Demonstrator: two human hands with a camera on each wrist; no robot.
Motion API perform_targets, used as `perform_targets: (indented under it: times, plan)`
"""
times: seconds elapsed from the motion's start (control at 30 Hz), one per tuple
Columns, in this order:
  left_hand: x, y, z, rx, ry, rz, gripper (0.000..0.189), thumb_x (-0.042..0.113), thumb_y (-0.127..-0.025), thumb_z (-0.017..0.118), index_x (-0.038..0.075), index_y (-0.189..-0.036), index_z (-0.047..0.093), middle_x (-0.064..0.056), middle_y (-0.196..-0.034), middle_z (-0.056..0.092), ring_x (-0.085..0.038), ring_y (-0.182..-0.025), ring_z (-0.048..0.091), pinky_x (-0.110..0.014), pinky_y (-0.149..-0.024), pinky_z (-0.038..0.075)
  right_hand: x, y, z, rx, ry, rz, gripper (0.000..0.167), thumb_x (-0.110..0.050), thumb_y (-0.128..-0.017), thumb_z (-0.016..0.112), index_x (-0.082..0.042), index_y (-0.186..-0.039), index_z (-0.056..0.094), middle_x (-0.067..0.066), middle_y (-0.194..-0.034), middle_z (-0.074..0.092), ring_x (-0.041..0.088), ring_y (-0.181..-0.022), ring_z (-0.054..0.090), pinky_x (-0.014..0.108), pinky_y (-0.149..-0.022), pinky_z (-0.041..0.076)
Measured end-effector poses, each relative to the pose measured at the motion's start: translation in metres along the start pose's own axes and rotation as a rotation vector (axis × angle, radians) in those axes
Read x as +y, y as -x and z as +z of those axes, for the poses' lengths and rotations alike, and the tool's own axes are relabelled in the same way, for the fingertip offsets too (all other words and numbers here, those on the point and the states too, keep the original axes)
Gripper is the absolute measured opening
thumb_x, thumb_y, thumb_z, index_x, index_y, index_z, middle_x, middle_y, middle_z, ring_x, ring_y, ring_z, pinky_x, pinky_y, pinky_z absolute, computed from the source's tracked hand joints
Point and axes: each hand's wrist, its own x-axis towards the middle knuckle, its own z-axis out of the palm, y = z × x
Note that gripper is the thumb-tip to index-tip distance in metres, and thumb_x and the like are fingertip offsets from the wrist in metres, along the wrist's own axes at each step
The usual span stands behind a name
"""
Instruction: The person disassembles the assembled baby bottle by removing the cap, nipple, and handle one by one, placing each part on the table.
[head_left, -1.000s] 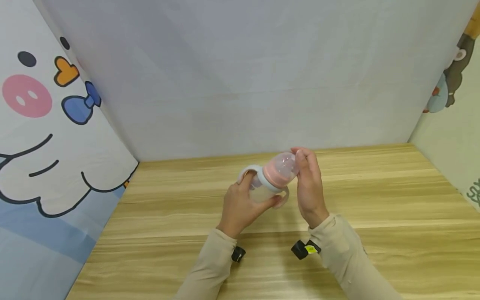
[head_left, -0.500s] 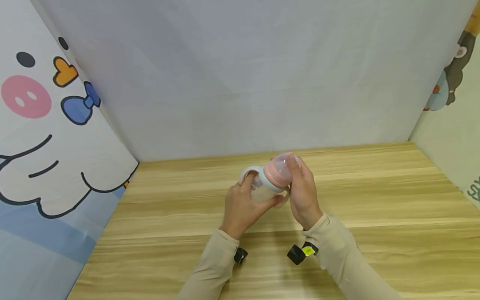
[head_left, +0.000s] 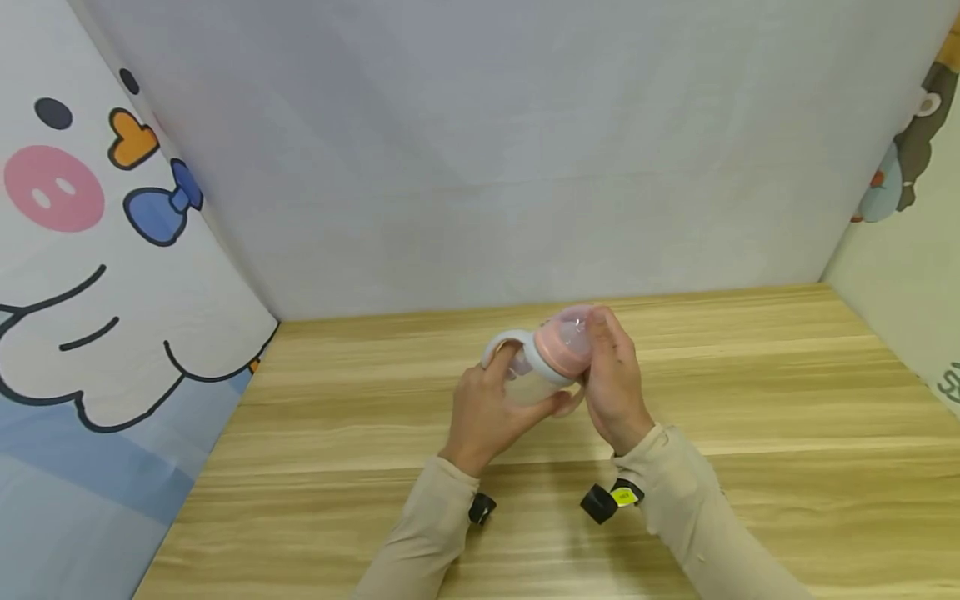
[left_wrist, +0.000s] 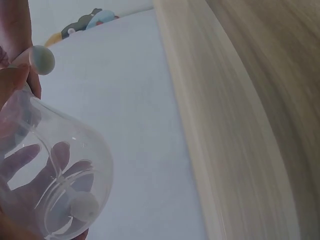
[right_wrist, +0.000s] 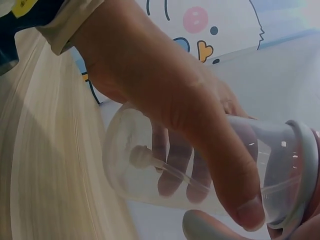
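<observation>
A baby bottle [head_left: 531, 388] is held tilted above the table, its top toward the upper right. Its pale collar carries two loop handles; above it are a pink ring [head_left: 557, 350] and a clear domed cap [head_left: 574, 330]. My left hand [head_left: 483, 421] grips the clear body, thumb in front and fingers behind. In the right wrist view, a straw with a round weighted end [right_wrist: 142, 156] shows inside the body. My right hand [head_left: 617, 385] holds the cap, thumb on the near side; its other fingers are partly hidden behind it.
Below the hands spreads a wood-grain table [head_left: 337, 467]. A plain pale backdrop [head_left: 487, 167] rises along its far edge. Printed cartoon panels stand at the left [head_left: 82, 333] and right [head_left: 915, 275]. Each wrist carries a small black camera.
My right hand has gone from the cap's tip to further around the cap, moving left and then slightly right. The bottle has shifted a little right; my left hand keeps its grip.
</observation>
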Motion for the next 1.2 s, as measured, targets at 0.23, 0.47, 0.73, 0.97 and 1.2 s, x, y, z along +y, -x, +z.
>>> perform_targets:
  times: [0.23, 0.47, 0.73, 0.97, 1.2]
  plan:
    - [0.002, -0.001, -0.001, -0.046, 0.033, -0.027, 0.067, 0.057, -0.070, 0.082, 0.015, -0.119, 0.064, -0.003, -0.091, 0.073, -0.018, -0.068, 0.068, -0.026, -0.058, 0.049, 0.000, -0.002, -0.004, -0.027, 0.016, 0.024, 0.037, -0.043, -0.109, 0.033, -0.019, -0.107, 0.061, -0.003, -0.106, 0.062, 0.012, -0.097, 0.062, 0.027, -0.085, 0.054]
    - [0.002, 0.001, 0.000, -0.071, 0.034, -0.061, 0.067, 0.057, -0.071, 0.080, 0.015, -0.122, 0.063, -0.003, -0.088, 0.072, -0.018, -0.066, 0.066, -0.025, -0.056, 0.048, 0.005, -0.001, -0.002, 0.025, -0.035, 0.071, 0.030, -0.042, -0.108, 0.041, -0.022, -0.103, 0.063, -0.004, -0.105, 0.067, 0.011, -0.100, 0.065, 0.028, -0.089, 0.052]
    - [0.002, 0.001, 0.002, -0.068, 0.055, -0.064, 0.068, 0.056, -0.072, 0.081, 0.016, -0.123, 0.062, -0.001, -0.097, 0.072, -0.019, -0.071, 0.068, -0.027, -0.060, 0.051, 0.008, 0.000, 0.001, 0.045, 0.016, 0.012, 0.028, -0.036, -0.108, 0.042, -0.021, -0.105, 0.065, -0.007, -0.097, 0.072, 0.011, -0.092, 0.068, 0.028, -0.081, 0.057]
    - [0.006, -0.001, -0.001, -0.079, 0.050, -0.059, 0.067, 0.055, -0.072, 0.079, 0.015, -0.123, 0.063, -0.001, -0.095, 0.071, -0.017, -0.064, 0.064, -0.022, -0.055, 0.046, 0.007, -0.002, -0.001, 0.063, 0.022, 0.026, 0.035, -0.041, -0.108, 0.037, -0.021, -0.101, 0.065, -0.007, -0.091, 0.072, 0.010, -0.087, 0.069, 0.028, -0.078, 0.057]
    - [0.007, 0.001, -0.001, -0.111, 0.091, -0.081, 0.064, 0.054, -0.072, 0.079, 0.017, -0.121, 0.062, -0.001, -0.091, 0.071, -0.016, -0.066, 0.065, -0.021, -0.056, 0.046, 0.007, -0.001, -0.001, 0.096, 0.049, 0.050, 0.037, -0.043, -0.108, 0.037, -0.019, -0.102, 0.065, -0.008, -0.090, 0.070, 0.009, -0.087, 0.068, 0.028, -0.079, 0.057]
